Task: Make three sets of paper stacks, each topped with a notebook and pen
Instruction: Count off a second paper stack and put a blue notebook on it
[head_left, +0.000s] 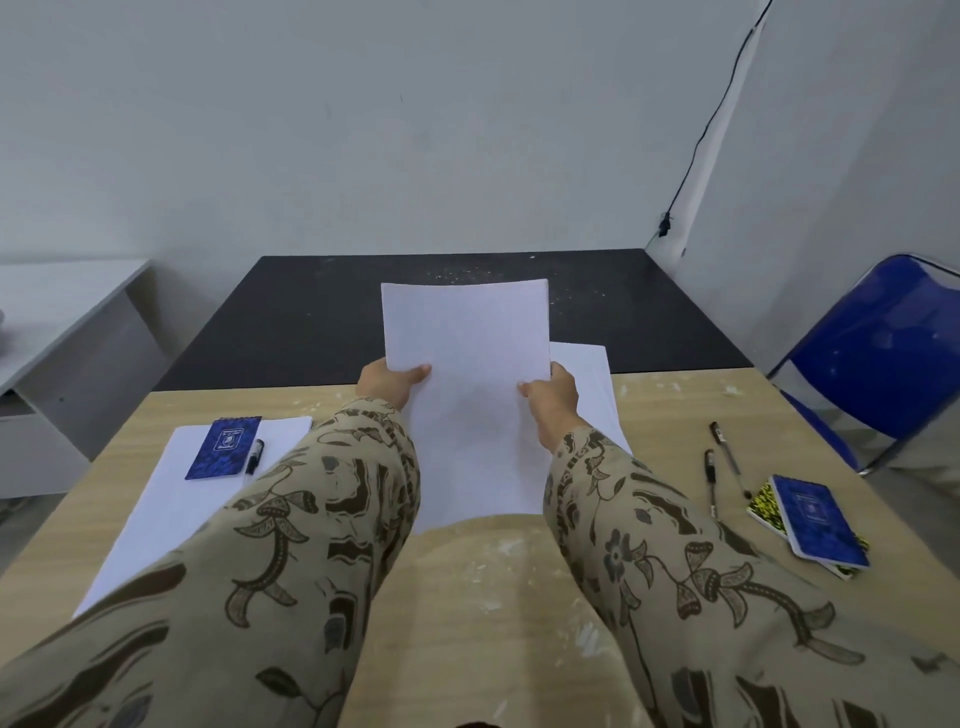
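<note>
Bare wooden table (467, 597) lies between left paper stack (171, 509) and right-side pens (719, 467).

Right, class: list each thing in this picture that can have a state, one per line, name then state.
Left hand: gripping held sheets.
Right hand: gripping held sheets.
Held sheets: lifted, tilted.
Middle paper: flat under the held sheets.
Left stack: flat, topped.
Left notebook: closed, on left stack.
Left pen: on left stack, beside left notebook.
Two pens: loose on table.
Right notebooks: closed, piled.
</note>
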